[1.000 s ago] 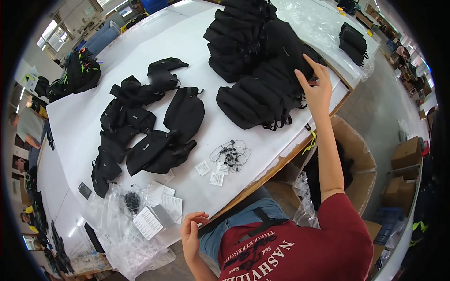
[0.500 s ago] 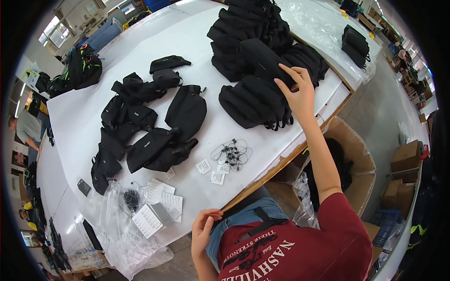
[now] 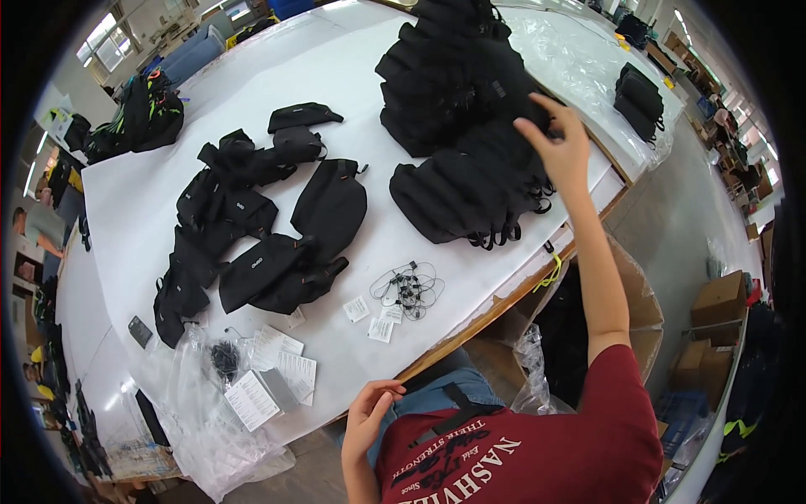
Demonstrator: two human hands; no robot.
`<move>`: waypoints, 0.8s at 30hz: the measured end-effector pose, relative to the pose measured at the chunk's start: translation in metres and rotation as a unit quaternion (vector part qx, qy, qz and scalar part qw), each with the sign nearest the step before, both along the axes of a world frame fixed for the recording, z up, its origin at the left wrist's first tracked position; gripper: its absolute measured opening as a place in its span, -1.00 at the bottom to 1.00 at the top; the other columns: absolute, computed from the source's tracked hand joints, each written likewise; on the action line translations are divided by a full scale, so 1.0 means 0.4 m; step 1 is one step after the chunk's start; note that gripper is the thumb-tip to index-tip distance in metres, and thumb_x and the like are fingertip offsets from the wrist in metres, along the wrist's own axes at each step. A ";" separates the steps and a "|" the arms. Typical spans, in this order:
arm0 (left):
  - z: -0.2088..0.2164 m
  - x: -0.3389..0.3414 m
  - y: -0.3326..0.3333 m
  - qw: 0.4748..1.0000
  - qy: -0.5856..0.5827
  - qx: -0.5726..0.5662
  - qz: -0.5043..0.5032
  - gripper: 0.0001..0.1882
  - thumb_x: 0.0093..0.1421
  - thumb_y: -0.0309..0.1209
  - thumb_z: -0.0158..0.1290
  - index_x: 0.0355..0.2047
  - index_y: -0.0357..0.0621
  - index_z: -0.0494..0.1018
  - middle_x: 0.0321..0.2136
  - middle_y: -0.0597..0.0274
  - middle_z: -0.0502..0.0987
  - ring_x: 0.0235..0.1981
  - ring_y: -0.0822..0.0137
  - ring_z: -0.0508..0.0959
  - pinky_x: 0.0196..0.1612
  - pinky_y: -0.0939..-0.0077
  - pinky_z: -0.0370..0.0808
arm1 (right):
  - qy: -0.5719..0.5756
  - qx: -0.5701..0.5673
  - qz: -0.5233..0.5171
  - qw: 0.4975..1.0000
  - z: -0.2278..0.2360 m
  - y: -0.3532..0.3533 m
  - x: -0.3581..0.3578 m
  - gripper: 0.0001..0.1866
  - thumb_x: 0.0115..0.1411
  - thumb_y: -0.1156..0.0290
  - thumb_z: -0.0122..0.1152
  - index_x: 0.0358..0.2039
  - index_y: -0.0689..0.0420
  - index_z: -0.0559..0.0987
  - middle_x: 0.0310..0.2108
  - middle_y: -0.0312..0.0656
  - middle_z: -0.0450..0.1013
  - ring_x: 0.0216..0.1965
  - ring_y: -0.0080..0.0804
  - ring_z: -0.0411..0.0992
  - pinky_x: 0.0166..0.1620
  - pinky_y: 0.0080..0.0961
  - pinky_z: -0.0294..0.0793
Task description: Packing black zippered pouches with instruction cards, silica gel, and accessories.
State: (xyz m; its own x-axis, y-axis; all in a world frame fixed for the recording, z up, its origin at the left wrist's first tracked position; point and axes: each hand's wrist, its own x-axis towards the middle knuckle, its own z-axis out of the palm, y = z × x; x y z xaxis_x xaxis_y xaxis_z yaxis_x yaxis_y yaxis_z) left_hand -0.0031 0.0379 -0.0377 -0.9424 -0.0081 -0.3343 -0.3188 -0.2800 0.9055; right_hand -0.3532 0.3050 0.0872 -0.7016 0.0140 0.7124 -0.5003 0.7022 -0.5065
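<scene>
Landmark: cord tangle (image 3: 411, 290) on the white counter (image 3: 470, 286).

Progress, my reading: sorting or piling partway. Overlapped rows of black bags (image 3: 457, 189) beyond and right of the tangle look gathered; loose black bags (image 3: 329, 206) to its left look not yet arranged. White tags (image 3: 356, 309) lie just beside the tangle, apart from the bags.

Right hand (image 3: 537, 126): beyond the tangle, to the right, at the piled bags; thumb and forefinger parted, nothing seen between them. Contact unclear. Left hand (image 3: 388, 398): nearer the wearer than the tangle, by the counter's edge; fingers loosely curled, nothing seen held.

Counts: hands, two. Cord tangle, one; strands uncountable. White tags by it, three visible. Loose bags, roughly ten, overlapping. Piled bags, too merged to count. Open carton (image 3: 642, 290) right of the tangle, below the counter: one.
</scene>
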 end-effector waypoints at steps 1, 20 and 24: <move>0.004 -0.009 0.007 1.000 0.001 -0.003 -0.022 -0.75 0.28 -0.45 -0.07 -0.08 -0.32 0.39 -0.20 0.15 0.51 -0.18 0.42 0.47 -0.04 0.58 0.37 | -0.031 -0.012 0.039 0.999 0.000 -0.043 0.046 -0.57 -0.07 0.24 0.41 -0.14 0.01 0.59 -0.32 -0.25 0.38 -0.35 -0.37 0.37 -0.29 -0.54 0.39; -0.014 0.036 0.006 0.999 -0.016 -0.026 -0.019 -0.77 0.26 -0.44 -0.04 -0.11 -0.25 0.44 -0.27 0.25 0.54 -0.26 0.47 0.48 -0.13 0.61 0.39 | -0.071 0.189 0.138 0.970 -0.172 -0.231 0.236 -0.15 -0.13 0.40 0.37 0.21 -0.20 0.24 -0.03 -0.14 0.24 0.01 -0.17 0.21 0.05 -0.29 0.19; 0.061 0.036 -0.061 0.946 0.060 -0.302 0.105 -0.85 0.23 -0.47 -0.03 -0.25 -0.27 0.47 -0.34 0.22 0.53 -0.28 0.41 0.48 -0.16 0.55 0.38 | -0.213 0.113 0.250 0.938 -0.252 -0.232 0.329 -0.75 -0.06 0.44 0.31 -0.31 0.01 0.54 -0.35 -0.29 0.35 -0.29 -0.33 0.38 -0.27 -0.44 0.36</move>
